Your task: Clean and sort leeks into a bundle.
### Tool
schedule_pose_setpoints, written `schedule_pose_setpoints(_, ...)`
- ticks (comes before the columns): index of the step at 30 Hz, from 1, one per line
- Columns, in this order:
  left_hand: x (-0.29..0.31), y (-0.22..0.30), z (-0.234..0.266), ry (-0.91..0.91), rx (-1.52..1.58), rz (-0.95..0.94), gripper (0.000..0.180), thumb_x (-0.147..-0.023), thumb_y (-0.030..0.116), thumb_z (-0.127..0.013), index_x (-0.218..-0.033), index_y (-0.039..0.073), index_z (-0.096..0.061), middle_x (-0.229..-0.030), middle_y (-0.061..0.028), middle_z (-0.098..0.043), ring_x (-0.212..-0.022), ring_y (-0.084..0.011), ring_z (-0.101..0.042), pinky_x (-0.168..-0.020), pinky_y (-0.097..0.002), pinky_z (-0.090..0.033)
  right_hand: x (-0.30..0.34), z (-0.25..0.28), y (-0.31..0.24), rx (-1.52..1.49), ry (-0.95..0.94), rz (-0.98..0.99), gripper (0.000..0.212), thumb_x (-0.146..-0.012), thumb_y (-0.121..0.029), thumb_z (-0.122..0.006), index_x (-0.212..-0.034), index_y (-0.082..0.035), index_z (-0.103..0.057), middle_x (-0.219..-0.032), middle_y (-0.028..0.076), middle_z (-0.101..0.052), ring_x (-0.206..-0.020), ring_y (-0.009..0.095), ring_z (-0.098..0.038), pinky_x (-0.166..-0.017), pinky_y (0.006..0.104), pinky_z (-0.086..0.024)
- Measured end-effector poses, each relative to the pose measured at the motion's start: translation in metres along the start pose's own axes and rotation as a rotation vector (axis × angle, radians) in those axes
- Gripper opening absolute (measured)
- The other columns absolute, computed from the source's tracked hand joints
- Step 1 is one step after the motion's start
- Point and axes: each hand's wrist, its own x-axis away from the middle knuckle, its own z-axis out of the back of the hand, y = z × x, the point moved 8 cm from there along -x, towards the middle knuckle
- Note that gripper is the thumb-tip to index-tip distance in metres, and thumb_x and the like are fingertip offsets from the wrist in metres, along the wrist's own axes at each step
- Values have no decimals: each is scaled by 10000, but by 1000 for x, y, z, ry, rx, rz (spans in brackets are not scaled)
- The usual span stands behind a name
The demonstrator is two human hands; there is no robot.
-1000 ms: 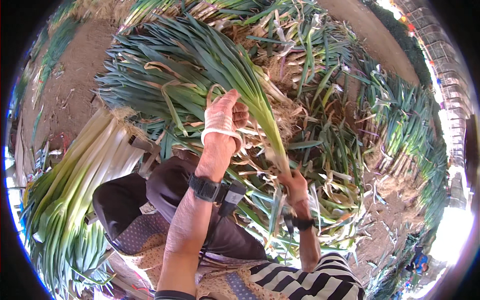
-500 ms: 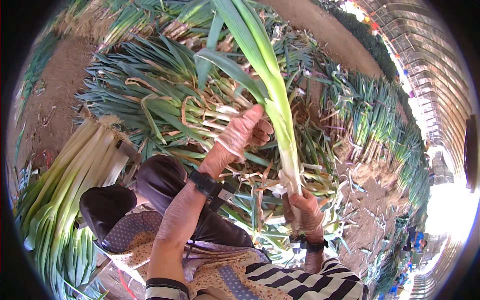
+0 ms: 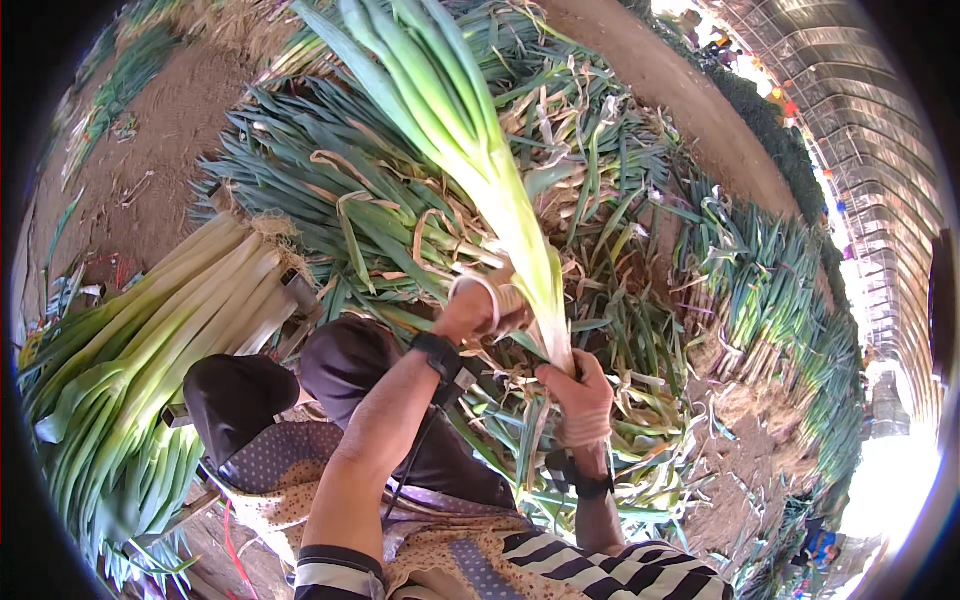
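A large leek (image 3: 515,215) slants up and away in front of me, its green leaves fanned toward the far side. My right hand (image 3: 582,400) is closed around its pale root end. Beside the lower stalk, my left hand (image 3: 487,305) is closed with curled fingers. A green strip of outer leaf (image 3: 530,345) runs from below the left hand to the leek's base; the grip on it is partly hidden. Both hands wear light gloves that leave fingers bare.
Cleaned leeks (image 3: 165,330) lie in a stack on my left, roots pointing away. Untrimmed leeks (image 3: 340,180) are heaped ahead. Stripped leaves (image 3: 640,440) cover the ground near my right hand. More leek bundles (image 3: 770,290) line the right side.
My left hand has moved down the stalk toward the root end. The drooping outer leaf no longer hangs at the leek's upper left. The leek's top has swung left, its leaves spread wider.
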Motion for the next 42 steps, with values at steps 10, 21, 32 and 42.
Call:
schedule_pose_setpoints(10, 23, 42, 86, 186, 1419, -485, 743, -746, 718, -571, -1072, 51, -561, -783, -112, -633, -692, -263, -634, -660, -381, -551, 2, -25, 6, 421, 92, 415, 420, -647, -159, -835, -984, -21, -627, -806, 113, -619, -695, 186, -584, -679, 291, -490)
schedule_pose_setpoints(21, 31, 45, 98, 127, 1262, -648, 695, -727, 734, -584, -908, 64, -547, -596, -60, -526, -495, -191, -514, -479, -321, -438, -45, -121, -88, 319, -418, 1278, 301, -813, -27, -607, -1100, -72, -527, -1108, 157, -579, -942, 296, -587, -812, 358, -493)
schedule_pose_setpoints(32, 4, -6, 168, 228, 1437, -526, 571, -786, 638, -608, -813, 82, -482, -622, -43, -474, -539, -168, -459, -472, -323, -399, -21, -95, 3, 372, -585, -54, 309, -873, -318, -603, -1011, -53, -683, -885, 55, -681, -752, 125, -604, -697, 232, -468)
schedule_pose_setpoints(42, 13, -51, 169, 854, 1399, -267, 518, -802, 593, -624, -929, 93, -590, -699, -64, -573, -561, -213, -548, -532, -429, -531, 105, 127, 46, 534, -234, -276, 68, -754, -118, -686, -782, -57, -701, -655, 3, -613, -528, 89, -531, -504, 243, -451)
